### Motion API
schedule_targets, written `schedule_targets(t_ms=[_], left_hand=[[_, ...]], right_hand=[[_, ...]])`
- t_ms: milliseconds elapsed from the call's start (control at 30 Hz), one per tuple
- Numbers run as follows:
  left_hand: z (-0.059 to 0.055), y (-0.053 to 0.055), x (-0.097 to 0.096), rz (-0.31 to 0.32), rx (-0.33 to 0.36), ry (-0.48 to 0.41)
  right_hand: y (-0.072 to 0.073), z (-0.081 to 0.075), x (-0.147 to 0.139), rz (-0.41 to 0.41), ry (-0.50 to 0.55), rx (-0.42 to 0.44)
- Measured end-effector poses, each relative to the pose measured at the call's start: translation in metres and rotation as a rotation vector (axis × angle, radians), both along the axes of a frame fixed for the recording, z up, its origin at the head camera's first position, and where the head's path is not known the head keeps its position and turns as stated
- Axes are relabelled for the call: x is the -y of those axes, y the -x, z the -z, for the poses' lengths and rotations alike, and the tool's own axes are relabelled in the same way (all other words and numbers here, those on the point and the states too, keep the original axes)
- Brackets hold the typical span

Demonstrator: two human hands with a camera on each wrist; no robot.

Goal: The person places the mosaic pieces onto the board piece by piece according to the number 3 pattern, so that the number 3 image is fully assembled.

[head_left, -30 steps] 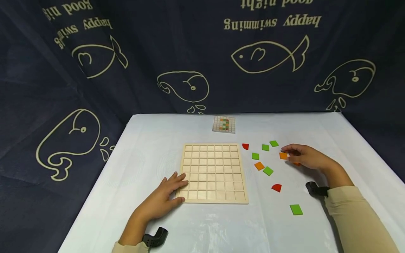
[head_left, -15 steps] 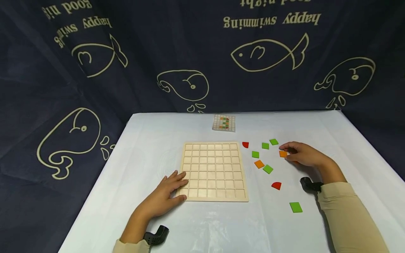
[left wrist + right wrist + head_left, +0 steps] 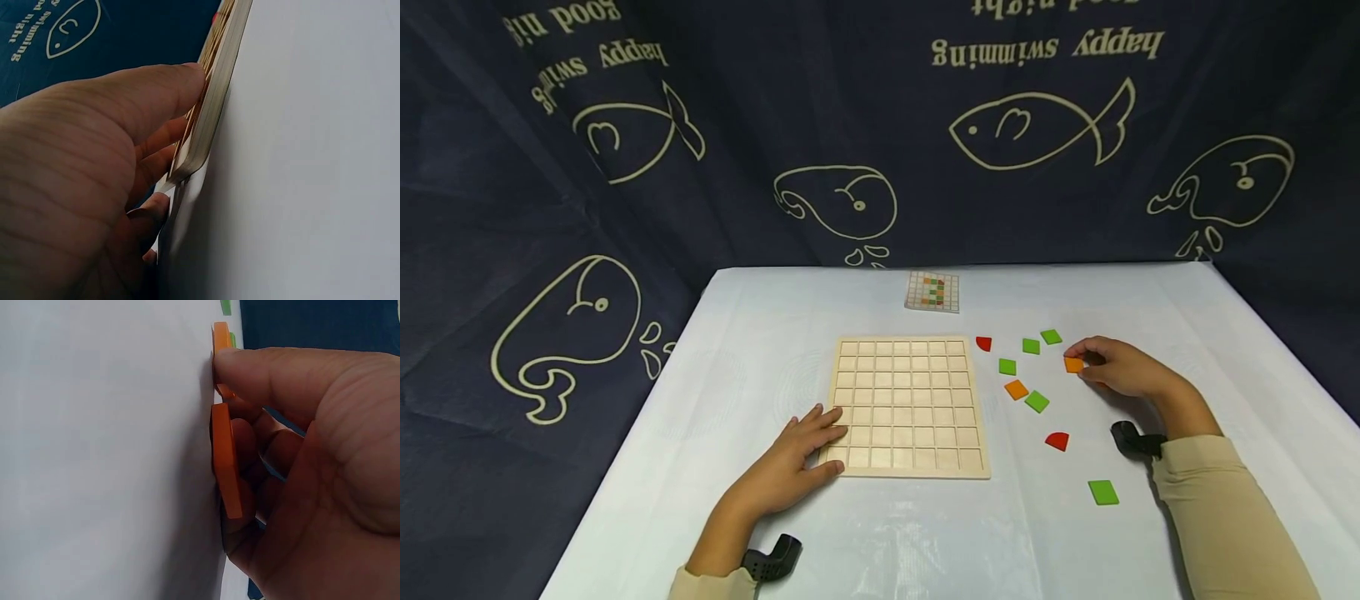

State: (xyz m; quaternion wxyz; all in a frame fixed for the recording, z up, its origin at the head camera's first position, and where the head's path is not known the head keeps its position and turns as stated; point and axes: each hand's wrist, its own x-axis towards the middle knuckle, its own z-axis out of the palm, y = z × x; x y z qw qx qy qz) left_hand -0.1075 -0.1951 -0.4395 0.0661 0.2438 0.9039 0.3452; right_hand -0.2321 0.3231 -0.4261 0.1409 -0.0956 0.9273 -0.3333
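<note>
My left hand (image 3: 790,467) rests on the near left corner of a pale wooden grid board (image 3: 901,392), fingers spread over its rim. In the left wrist view the thumb (image 3: 178,87) lies against the board's edge (image 3: 219,94). Over on the right, my right hand (image 3: 1123,368) pinches an orange square tile (image 3: 1073,366) between thumb and fingertip at the table top. The right wrist view has the thumb on that tile's edge (image 3: 221,337). A second orange tile (image 3: 226,462) lies beneath the curled fingers, mostly hidden in the head view.
Between board and right hand lie several green square tiles (image 3: 1037,402), another orange tile (image 3: 1017,390) and two red quarter-round pieces (image 3: 1057,442). One green tile (image 3: 1103,492) is nearer the front. Behind the board lies a small pattern card (image 3: 932,292). A dark curtain (image 3: 1037,217) hangs behind the white table.
My right hand has shifted slightly left, and its thumb and fingertip have closed in on the orange tile. The left hand has stayed on the board.
</note>
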Motion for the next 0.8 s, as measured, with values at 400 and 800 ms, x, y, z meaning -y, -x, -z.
schedule_targets(t_ms=[400,800], left_hand=[[0.002,0.000,0.001,-0.006,-0.008,0.012],[0.001,0.001,0.001,0.006,-0.021,0.015]], right_hand=[[0.003,0.001,-0.006,-0.024,-0.024,-0.034],[0.008,-0.009,0.006,-0.017,0.019,-0.039]])
